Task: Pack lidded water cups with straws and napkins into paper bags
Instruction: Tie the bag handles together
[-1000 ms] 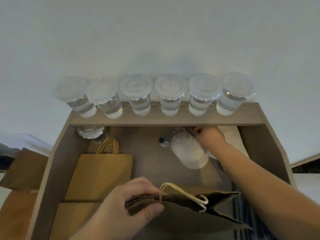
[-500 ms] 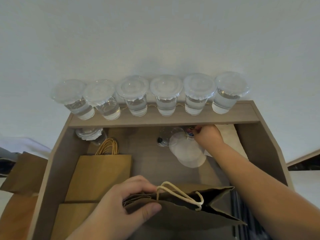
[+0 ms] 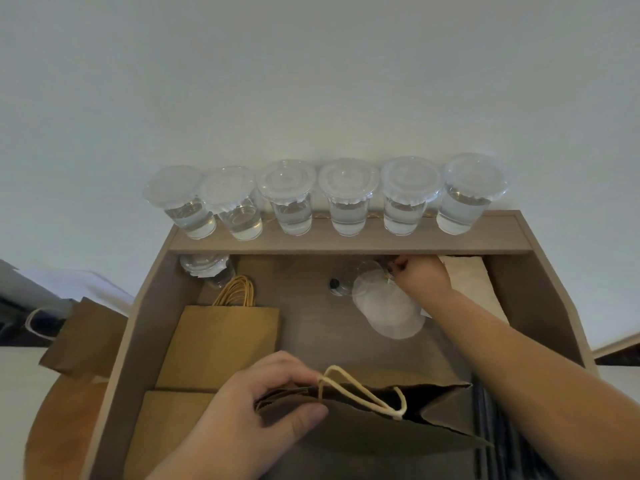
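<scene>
Left hand (image 3: 252,415) pinches the near paper bag (image 3: 374,420) rim; right hand (image 3: 420,277) reaches far under the shelf (image 3: 346,242), fingers curled closed, contents unclear.

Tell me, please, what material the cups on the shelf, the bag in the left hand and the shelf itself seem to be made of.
Cups: apparently clear, glossy plastic; the water shows through the walls, and the lids look thin and translucent.
Bag: matte brown paper, seemingly kraft; it has sharp folds, a serrated top edge and pale twisted cord handles.
Shelf: matte grey-brown board with faint grain, probably laminate or veneer; I cannot tell which.
</scene>
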Demonstrator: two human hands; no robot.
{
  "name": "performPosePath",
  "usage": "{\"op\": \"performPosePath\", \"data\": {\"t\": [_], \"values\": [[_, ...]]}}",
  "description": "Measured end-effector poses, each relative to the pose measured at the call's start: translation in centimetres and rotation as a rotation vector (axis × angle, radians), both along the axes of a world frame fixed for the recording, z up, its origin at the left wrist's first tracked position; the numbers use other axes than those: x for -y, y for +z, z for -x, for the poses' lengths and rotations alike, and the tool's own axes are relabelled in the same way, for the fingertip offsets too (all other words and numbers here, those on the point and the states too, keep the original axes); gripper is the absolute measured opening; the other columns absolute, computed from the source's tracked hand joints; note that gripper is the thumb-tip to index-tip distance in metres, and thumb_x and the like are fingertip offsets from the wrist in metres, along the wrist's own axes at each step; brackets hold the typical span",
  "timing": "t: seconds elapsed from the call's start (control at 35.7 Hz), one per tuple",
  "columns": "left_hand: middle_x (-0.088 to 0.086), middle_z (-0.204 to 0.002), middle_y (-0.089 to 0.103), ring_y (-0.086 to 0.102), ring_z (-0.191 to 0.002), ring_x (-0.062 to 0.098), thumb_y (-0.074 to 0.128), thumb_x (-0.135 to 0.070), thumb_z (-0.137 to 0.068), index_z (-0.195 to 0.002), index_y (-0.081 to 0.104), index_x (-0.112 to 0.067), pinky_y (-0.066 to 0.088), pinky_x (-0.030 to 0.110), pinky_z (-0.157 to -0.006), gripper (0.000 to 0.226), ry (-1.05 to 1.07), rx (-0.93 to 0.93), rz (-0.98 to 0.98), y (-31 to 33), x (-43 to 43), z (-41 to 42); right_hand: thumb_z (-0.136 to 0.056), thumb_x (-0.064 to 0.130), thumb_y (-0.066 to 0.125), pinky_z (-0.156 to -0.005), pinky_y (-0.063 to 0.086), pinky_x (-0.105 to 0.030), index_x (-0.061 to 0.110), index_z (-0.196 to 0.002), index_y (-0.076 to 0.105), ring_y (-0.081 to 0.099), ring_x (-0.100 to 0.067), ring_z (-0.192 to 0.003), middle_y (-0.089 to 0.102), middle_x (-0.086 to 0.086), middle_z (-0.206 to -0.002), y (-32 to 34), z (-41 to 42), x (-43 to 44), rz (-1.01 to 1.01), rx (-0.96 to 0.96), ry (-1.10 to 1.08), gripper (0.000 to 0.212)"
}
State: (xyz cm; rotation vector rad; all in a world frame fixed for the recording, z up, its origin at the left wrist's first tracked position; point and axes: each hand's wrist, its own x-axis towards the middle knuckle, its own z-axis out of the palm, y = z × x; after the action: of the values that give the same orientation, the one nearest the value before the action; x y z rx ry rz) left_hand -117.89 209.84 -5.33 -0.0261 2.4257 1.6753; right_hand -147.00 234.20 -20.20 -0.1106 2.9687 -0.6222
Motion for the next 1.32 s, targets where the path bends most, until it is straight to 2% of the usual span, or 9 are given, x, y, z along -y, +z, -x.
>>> {"op": "performPosePath", "data": {"t": [0.11, 0.34, 0.45, 0.53, 0.7, 0.84, 0.98, 1.09, 1.32], "values": [[-0.005, -0.114, 0.072, 0.071, -0.11, 0.017, 0.086, -0.029, -0.087, -0.11, 0.081, -0.038, 0.056, 0.026, -0.095, 0.026, 0.007, -0.005, 0.028, 0.1, -0.1, -0.5, -0.097, 0.028, 0.068, -0.086, 0.057, -0.037, 0.023, -0.094, 0.084, 0.069, -0.031, -0.1, 0.079, -0.004, -0.101, -0.1, -0.1, -0.4, 0.015, -0.024, 0.0, 0.017], [-0.005, -0.12, 0.071, 0.071, -0.115, 0.018, 0.083, -0.033, -0.09, -0.119, 0.077, -0.038, 0.056, 0.027, -0.098, 0.03, 0.007, -0.069, 0.069, 0.4, 0.0, -1.1, -0.1, 0.02, 0.063, -0.075, 0.048, -0.031, 0.021, -0.093, 0.081, 0.071, -0.027, -0.09, 0.077, 0.0, -0.089, 1.6, -2.3, -0.5, 0.134, 0.012, 0.007, 0.019], [-0.009, -0.12, 0.072, 0.07, -0.114, 0.015, 0.065, -0.043, -0.094, -0.124, 0.074, -0.041, 0.055, 0.023, -0.095, 0.032, -0.012, -0.079, 0.073, 1.0, 0.2, -0.8, -0.105, 0.032, 0.061, -0.08, 0.055, -0.031, 0.032, -0.107, 0.073, 0.068, -0.01, -0.09, 0.072, 0.012, -0.095, 4.8, -7.9, -0.1, 0.23, 0.104, 0.152, 0.012], [-0.018, -0.109, 0.076, 0.071, -0.107, 0.005, 0.053, -0.052, -0.096, -0.12, 0.07, -0.054, 0.053, 0.012, -0.086, 0.029, 0.037, -0.112, 0.129, 1.5, 0.1, 0.0, -0.103, 0.041, 0.065, -0.082, 0.057, -0.027, 0.038, -0.101, 0.073, 0.069, -0.006, -0.085, 0.074, 0.012, -0.089, 8.8, -12.0, 0.0, 0.377, 0.229, 0.258, 0.009], [-0.022, -0.09, 0.075, 0.069, -0.087, -0.001, 0.071, -0.039, -0.095, -0.108, 0.068, -0.059, 0.049, 0.007, -0.077, 0.024, 0.131, -0.204, 0.258, 2.6, -1.1, 2.5, -0.098, 0.045, 0.071, -0.073, 0.058, -0.019, 0.042, -0.094, 0.075, 0.071, -0.004, -0.077, 0.077, 0.014, -0.087, 16.7, -16.6, -0.3, 0.555, 0.331, 0.512, 0.007], [-0.017, -0.085, 0.077, 0.07, -0.078, 0.004, 0.079, -0.045, -0.09, -0.097, 0.078, -0.047, 0.054, 0.016, -0.067, 0.008, 0.077, -0.242, 0.201, 3.1, -2.2, 3.5, -0.098, 0.043, 0.072, -0.075, 0.06, -0.029, 0.041, -0.099, 0.077, 0.071, -0.014, -0.079, 0.076, 0.008, -0.088, 18.7, -17.8, -0.9, 0.619, 0.243, 0.532, 0.005], [-0.015, -0.083, 0.076, 0.071, -0.076, 0.006, 0.077, -0.046, -0.092, -0.096, 0.077, -0.047, 0.055, 0.019, -0.069, 0.004, 0.013, -0.267, 0.187, 3.0, -2.8, 3.3, -0.099, 0.041, 0.071, -0.069, 0.048, -0.011, 0.045, -0.098, 0.076, 0.067, -0.002, -0.078, 0.074, 0.019, -0.085, 18.8, -19.4, -1.1, 0.545, 0.067, 0.516, 0.006], [-0.019, -0.086, 0.076, 0.072, -0.085, 0.004, 0.076, -0.048, -0.09, -0.097, 0.077, -0.046, 0.052, 0.014, -0.073, 0.007, -0.018, -0.298, 0.217, 3.4, -2.9, 3.0, -0.1, 0.039, 0.07, -0.069, 0.047, -0.01, 0.044, -0.095, 0.073, 0.064, 0.0, -0.076, 0.071, 0.02, -0.083, 19.0, -20.4, -1.2, 0.468, 0.048, 0.492, 0.008], [-0.02, -0.079, 0.072, 0.066, -0.074, -0.001, 0.073, -0.041, -0.096, -0.091, 0.073, -0.047, 0.048, 0.012, -0.067, 0.008, -0.024, -0.317, 0.229, 3.6, -2.9, 3.0, -0.097, 0.041, 0.071, -0.07, 0.047, -0.01, 0.039, -0.091, 0.073, 0.063, 0.001, -0.074, 0.071, 0.017, -0.084, 18.9, -21.9, -0.8, 0.493, 0.003, 0.454, 0.007]]}}
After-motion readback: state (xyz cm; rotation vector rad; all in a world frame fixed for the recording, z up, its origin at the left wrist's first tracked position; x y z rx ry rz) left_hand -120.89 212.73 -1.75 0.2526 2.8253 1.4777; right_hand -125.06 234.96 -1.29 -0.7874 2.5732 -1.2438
